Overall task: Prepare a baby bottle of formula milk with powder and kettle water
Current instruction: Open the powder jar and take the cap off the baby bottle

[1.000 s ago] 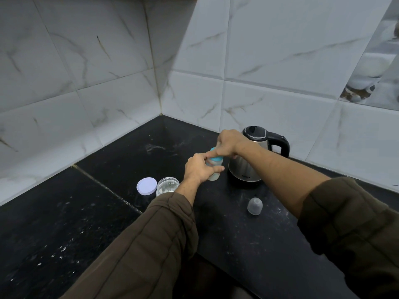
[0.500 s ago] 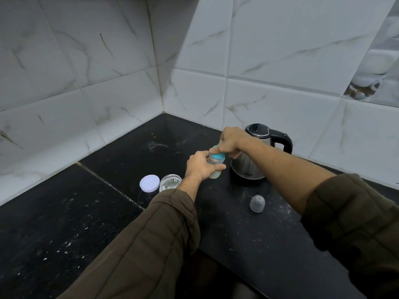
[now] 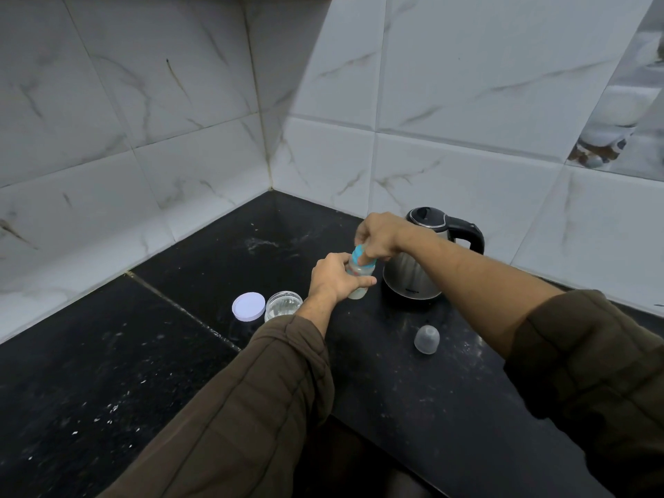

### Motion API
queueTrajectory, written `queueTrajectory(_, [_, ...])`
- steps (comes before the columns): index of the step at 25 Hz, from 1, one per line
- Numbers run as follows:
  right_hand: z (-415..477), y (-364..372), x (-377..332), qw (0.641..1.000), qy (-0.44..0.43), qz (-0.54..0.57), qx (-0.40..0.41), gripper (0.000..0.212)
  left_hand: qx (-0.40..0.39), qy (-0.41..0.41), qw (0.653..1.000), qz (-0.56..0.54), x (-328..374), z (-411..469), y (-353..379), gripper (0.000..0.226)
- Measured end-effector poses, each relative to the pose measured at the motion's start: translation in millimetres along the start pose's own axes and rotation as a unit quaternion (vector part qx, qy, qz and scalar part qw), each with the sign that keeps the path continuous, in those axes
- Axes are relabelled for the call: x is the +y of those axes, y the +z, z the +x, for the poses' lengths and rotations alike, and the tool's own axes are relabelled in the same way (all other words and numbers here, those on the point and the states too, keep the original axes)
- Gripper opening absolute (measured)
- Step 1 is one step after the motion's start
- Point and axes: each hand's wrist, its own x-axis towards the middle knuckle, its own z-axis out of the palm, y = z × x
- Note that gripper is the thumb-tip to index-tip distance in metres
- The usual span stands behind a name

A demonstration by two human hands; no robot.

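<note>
The black speckled stone counter (image 3: pixel 413 407) carries 1 small clear plastic baby bottle (image 3: pixel 358 286), 1 stainless steel electric kettle with black lid and handle (image 3: pixel 413 273), 1 clear dome-shaped bottle cap (image 3: pixel 426 338), 1 short clear round jar (image 3: pixel 282 305) and 1 flat white round lid (image 3: pixel 248 306). 2 hands in dark olive sleeves (image 3: pixel 251 407) work at the bottle.

The bottle stands near the middle of the counter, tilted slightly, with the kettle just beside it at 3 o'clock. Its lower part looks pale and cloudy. The jar is open, at 8 o'clock from the bottle. I cannot tell what is in the jar. Its white lid lies touching it at 9 o'clock. The dome cap rests mouth-down at 5 o'clock from the bottle, well apart from it. The kettle's lid is closed.

The left hand (image 3: pixel 332 278) wraps its curled fingers around the bottle's body. The right hand (image 3: pixel 381 235) comes from above, fingertips clenched around the bottle's top just over the blue screw collar (image 3: pixel 358 258).
</note>
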Motion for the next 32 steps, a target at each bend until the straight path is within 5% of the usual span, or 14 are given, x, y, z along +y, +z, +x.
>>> queueTrajectory(5, [3.2, 0.3, -1.1, 1.000, 0.010, 0.019, -0.007, 0.075, 0.006, -0.002, 1.000, -0.016, 0.6, -1.7, 0.9, 0.053])
queueTrajectory(10, [1.2, -1.9, -2.2, 1.000, 0.022, 0.005, 0.013, 0.034, 0.000, -0.006, 1.000, -0.012, -0.9, 1.8, 0.9, 0.054])
queueTrajectory(13, [0.7, -6.1, -0.4, 1.000, -0.020, 0.007, 0.017, 0.043, -0.014, -0.025, 0.999, -0.017, -3.4, 2.3, 5.0, 0.054])
queueTrajectory(18, [-4.3, -5.6, 20.0, 0.995, 0.044, 0.033, 0.088, 0.042, 0.028, -0.077, 0.996, -0.017, -11.2, 2.5, 8.9, 0.053])
queueTrajectory(26, [-19.2, 78.0, 49.2, 0.989, 0.055, -0.104, -0.088, 0.039, 0.087, -0.093, 0.991, -0.037, -24.8, 0.1, 30.6, 0.066])
queueTrajectory(32, [-12.8, 118.5, 63.9, 0.981, 0.054, -0.152, -0.105, 0.044, 0.057, -0.078, 0.995, -0.032, -28.7, -2.7, 39.3, 0.052])
